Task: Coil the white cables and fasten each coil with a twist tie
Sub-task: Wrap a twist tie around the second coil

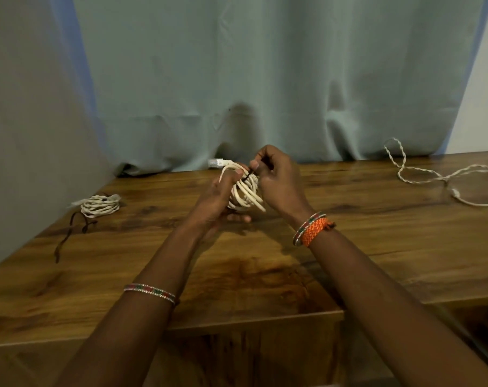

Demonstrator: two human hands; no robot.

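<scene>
A coiled white cable (245, 195) hangs above the middle of the wooden table (265, 272), its white plug (216, 163) sticking out at the upper left. My left hand (219, 201) is closed around the coil from the left. My right hand (276, 177) pinches a thin dark twist tie (248, 175) at the top of the coil. A second white cable coil (100, 205) lies on the table at the far left. A loose, uncoiled white cable (444, 177) sprawls at the far right.
Dark twist ties (72, 233) lie in front of the left coil. A grey-green curtain (251, 79) hangs behind the table, a wall runs along the left, and the table's front edge steps down to a lower shelf.
</scene>
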